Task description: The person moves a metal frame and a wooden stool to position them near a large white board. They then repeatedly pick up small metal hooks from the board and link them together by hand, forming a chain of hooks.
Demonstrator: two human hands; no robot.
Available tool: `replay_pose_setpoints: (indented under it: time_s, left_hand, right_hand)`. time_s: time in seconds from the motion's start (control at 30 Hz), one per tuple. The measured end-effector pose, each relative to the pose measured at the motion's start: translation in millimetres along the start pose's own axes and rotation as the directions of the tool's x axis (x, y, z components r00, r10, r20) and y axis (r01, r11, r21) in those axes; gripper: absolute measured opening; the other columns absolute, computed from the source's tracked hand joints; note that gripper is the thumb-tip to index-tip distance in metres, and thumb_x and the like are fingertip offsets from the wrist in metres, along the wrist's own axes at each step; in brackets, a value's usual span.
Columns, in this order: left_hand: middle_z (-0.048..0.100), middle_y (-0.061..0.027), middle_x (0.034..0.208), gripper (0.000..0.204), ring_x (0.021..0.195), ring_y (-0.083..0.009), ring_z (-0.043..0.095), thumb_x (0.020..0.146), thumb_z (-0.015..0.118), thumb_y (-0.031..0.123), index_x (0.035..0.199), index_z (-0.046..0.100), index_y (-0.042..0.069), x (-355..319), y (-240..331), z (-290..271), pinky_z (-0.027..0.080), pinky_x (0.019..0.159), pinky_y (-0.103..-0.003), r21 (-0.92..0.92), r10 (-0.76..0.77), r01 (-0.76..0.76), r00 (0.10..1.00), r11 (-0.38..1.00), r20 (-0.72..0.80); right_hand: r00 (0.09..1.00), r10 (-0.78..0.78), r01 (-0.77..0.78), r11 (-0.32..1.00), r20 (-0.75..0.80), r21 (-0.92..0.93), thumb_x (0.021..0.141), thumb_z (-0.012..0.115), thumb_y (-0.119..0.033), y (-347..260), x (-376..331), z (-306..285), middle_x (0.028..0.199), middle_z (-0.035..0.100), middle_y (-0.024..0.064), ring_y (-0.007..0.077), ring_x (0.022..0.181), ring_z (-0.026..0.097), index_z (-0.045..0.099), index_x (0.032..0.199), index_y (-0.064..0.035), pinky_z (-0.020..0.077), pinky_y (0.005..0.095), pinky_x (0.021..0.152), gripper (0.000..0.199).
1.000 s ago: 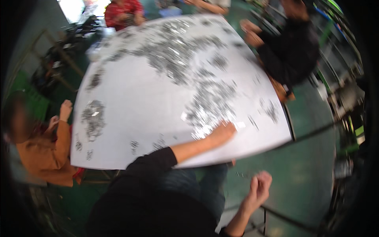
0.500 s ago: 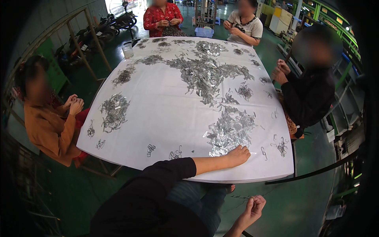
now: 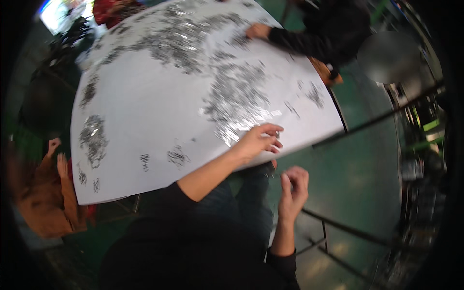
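My left hand (image 3: 258, 141) is over the near edge of the white table, its fingers apart and bent toward the right. Blur hides whether any small piece lies between them. Just beyond it spreads a pile of small flat metal strips (image 3: 237, 96), shiny and grey. Lower and to the right, off the table's edge, my right hand (image 3: 294, 193) is raised with its fingers curled and pinched together. A faint thin sliver shows near its fingertips, too smeared to name.
On the white table (image 3: 145, 111) lie a larger far heap of metal strips (image 3: 179, 43), a left pile (image 3: 93, 140) and small clusters of bent wire pieces (image 3: 178, 155). A co-worker's hand (image 3: 258, 31) reaches in at the far right; another person's hands (image 3: 60, 159) are at the left.
The view has turned and shifted. My left hand has lifted from the strips toward the near edge, fingers opening. My right hand, earlier holding a thin wire chain, has come up closer to the left.
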State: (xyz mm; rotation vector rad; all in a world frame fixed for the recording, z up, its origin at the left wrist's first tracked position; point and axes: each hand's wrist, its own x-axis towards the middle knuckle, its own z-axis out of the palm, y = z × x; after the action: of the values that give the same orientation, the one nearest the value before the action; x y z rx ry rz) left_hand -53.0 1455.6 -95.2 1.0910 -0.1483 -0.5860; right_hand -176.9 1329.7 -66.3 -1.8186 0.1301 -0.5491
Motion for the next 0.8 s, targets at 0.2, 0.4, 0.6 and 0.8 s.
replay_pose_setpoints:
  time_s: [0.2, 0.4, 0.6, 0.8]
  left_hand:
    - [0.064, -0.0088, 0.097, 0.020, 0.091, -0.0154, 0.063, 0.090, 0.053, 0.004, 0.107, 0.059, -0.004, -36, 29, 41, 0.052, 0.079, -0.026, 0.110, 0.032, -0.033, 0.999, 0.993, 0.010]
    - [0.066, -0.0079, 0.095, 0.017, 0.090, -0.0138, 0.063, 0.086, 0.058, 0.002, 0.101, 0.064, -0.003, -46, 29, 52, 0.050, 0.081, -0.026, 0.272, 0.132, -0.122, 0.991, 0.954, -0.019]
    - [0.067, -0.0096, 0.095, 0.016, 0.086, -0.0145, 0.063, 0.082, 0.060, 0.000, 0.098, 0.067, -0.001, -51, 28, 57, 0.050, 0.079, -0.027, 0.452, 0.295, -0.277, 0.955, 0.848, 0.032]
    - [0.067, -0.0090, 0.093, 0.016, 0.087, -0.0169, 0.063, 0.079, 0.064, 0.000, 0.095, 0.068, 0.002, -51, 22, 59, 0.049, 0.077, -0.027, 0.498, 0.435, -0.414, 0.897, 0.762, 0.079]
  right_hand:
    - [0.999, 0.038, -0.038, 0.999, -0.035, -0.020, 0.078, 0.065, -0.002, -2, 2, 5, 0.086, 0.055, 0.0087, 0.0205, 0.085, 0.054, 0.061, 0.082, -0.0008, 0.0329, 0.0431, 0.103, 0.006]
    - [0.998, -0.033, 0.028, 0.994, -0.046, -0.104, 0.080, 0.066, -0.009, 0, 6, 2, 0.092, 0.055, 0.0070, 0.0166, 0.084, 0.051, 0.061, 0.083, -0.0019, 0.0414, 0.0269, 0.073, 0.009]
    - [0.998, -0.036, 0.028, 0.989, -0.055, -0.143, 0.080, 0.066, -0.009, 6, 3, 0, 0.092, 0.055, 0.0071, 0.0175, 0.085, 0.051, 0.060, 0.085, -0.0026, 0.0412, 0.0278, 0.072, 0.010]
    - [0.996, -0.039, 0.013, 0.956, -0.080, -0.295, 0.070, 0.075, -0.008, -25, 13, -26, 0.081, 0.052, 0.0076, 0.0200, 0.069, 0.052, 0.053, 0.084, -0.0018, 0.0428, 0.0299, 0.064, 0.027]
